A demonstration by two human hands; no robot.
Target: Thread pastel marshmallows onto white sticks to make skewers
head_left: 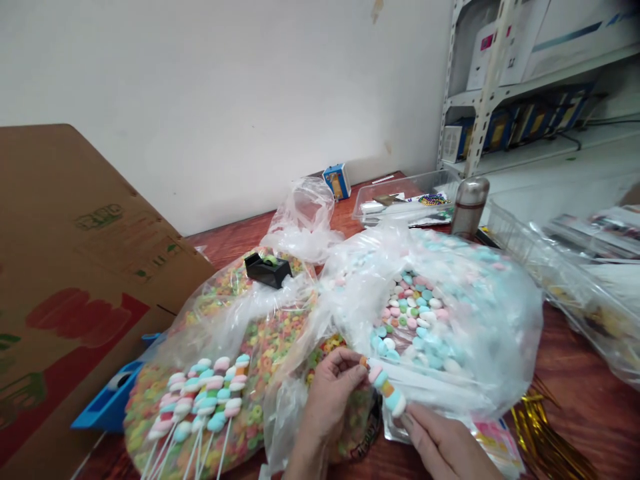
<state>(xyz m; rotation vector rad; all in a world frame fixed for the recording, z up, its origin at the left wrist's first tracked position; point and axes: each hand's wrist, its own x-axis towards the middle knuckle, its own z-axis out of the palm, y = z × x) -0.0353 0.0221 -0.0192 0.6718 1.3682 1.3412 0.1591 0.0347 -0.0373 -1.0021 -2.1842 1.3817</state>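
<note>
In the lower middle, my right hand (440,440) grips a marshmallow skewer (387,390), pinching it near its lowest white piece. Pink, blue, white and orange pieces are threaded on it, and it tilts up to the left. My left hand (330,393) pinches a small orange ring-shaped piece (363,361) at the skewer's upper tip. Behind my hands lies an opened clear bag of pastel marshmallows (420,307). To the left, a large clear bag of colourful small rings (275,333) bears several finished marshmallow skewers (205,393) on white sticks.
A black tape dispenser (269,270) rests on the ring bag. A cardboard box (75,267) and blue holder (107,400) stand left. Golden ties (545,433), a metal flask (470,207) and clear plastic trays (565,293) are at right, below a white shelf (480,133).
</note>
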